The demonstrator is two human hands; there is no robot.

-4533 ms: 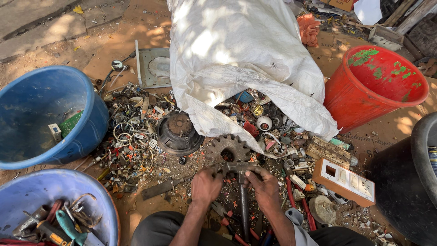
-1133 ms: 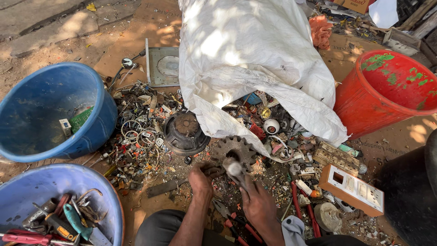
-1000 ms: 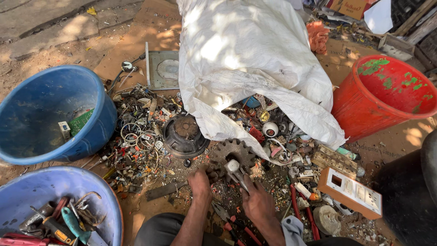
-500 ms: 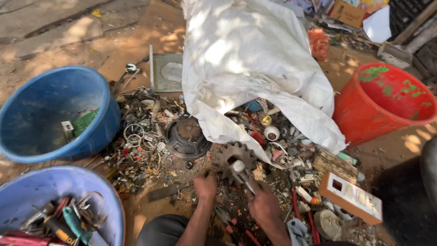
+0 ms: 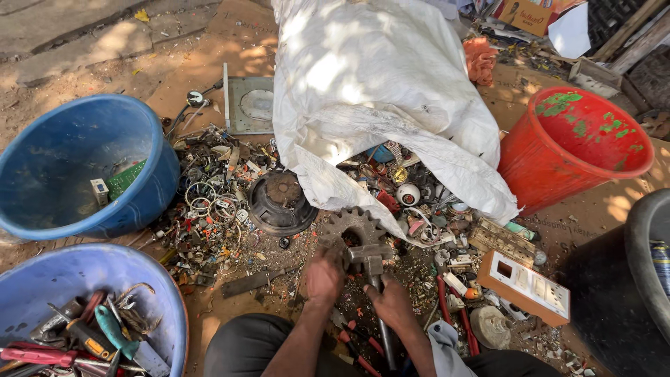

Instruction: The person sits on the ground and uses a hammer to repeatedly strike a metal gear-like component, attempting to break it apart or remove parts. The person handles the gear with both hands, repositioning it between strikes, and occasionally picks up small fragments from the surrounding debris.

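A rusty toothed gear wheel [image 5: 351, 225] lies on the dirt amid scrap. My left hand [image 5: 324, 276] grips its lower edge. My right hand [image 5: 392, 304] is closed around the handle of a hammer [image 5: 370, 255]. The hammer's metal head rests on the gear's lower right side, and its handle runs down between my knees. Both forearms reach up from the bottom of the view.
A big white sack [image 5: 377, 91] spills scrap behind the gear. A dark round speaker [image 5: 280, 202] lies to the left, a red bucket [image 5: 572, 146] at right, a blue tub [image 5: 77, 167] at left. A blue tub of tools [image 5: 91, 314] sits bottom left, a switch plate [image 5: 527, 286] to the right.
The hammer head was raised with its face towards me a second ago; now it is down on the gear. My view has shifted slightly. My left hand stays at the gear.
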